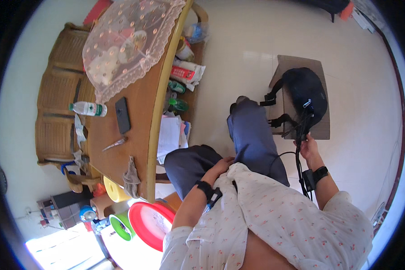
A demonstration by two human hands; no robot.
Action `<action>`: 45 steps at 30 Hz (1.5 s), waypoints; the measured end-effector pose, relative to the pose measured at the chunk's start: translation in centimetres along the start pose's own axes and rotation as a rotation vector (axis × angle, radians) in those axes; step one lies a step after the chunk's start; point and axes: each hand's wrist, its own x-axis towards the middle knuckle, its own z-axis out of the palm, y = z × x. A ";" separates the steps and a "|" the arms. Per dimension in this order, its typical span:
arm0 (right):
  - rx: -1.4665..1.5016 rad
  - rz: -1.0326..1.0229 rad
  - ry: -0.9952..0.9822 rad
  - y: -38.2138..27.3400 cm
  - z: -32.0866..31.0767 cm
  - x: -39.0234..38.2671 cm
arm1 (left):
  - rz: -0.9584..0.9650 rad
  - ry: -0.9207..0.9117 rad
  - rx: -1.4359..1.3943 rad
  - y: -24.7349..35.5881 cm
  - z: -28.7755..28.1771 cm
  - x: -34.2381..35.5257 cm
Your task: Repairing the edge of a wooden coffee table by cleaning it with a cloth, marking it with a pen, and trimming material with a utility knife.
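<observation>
On a brown stool (297, 62) to the seated person's right lay a black bag (308, 92), its two straps (281, 119) reaching over the stool's left edge toward the knee. A metal clip (307, 103) showed on the bag's upper face. A bundle of black cables (299, 162) ran from the bag's near end down past the right wrist.

The right hand (308, 147) was at the stool's near edge, against the cables just below the bag. Its fingers were partly curled; whether they had closed on the cables could not be told. The left hand (223, 165) rested in the lap, on the grey trousers (254, 135) by the hem of the patterned shirt (288, 216). Its fingertips were hidden, so its opening and any hold could not be determined. Each wrist bore a black band (320, 173).

To the left stood a wooden table (143, 144), bearing a dark phone (123, 115), a water bottle (89, 109), a lace cover (126, 49) and a crumpled cloth (131, 177). Packets (187, 73) occupied a shelf beneath it.
</observation>
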 end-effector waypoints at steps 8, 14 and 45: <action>-0.106 0.004 0.207 -7.1 2.8 6.1 | 0.000 -0.361 0.002 -5.5 3.8 0.0; -0.093 0.010 0.195 -10.4 7.5 8.5 | -0.023 -0.383 -0.324 -7.9 2.9 -2.7; -0.150 0.061 0.308 -14.3 9.0 10.3 | 0.675 0.229 0.458 1.8 3.6 20.5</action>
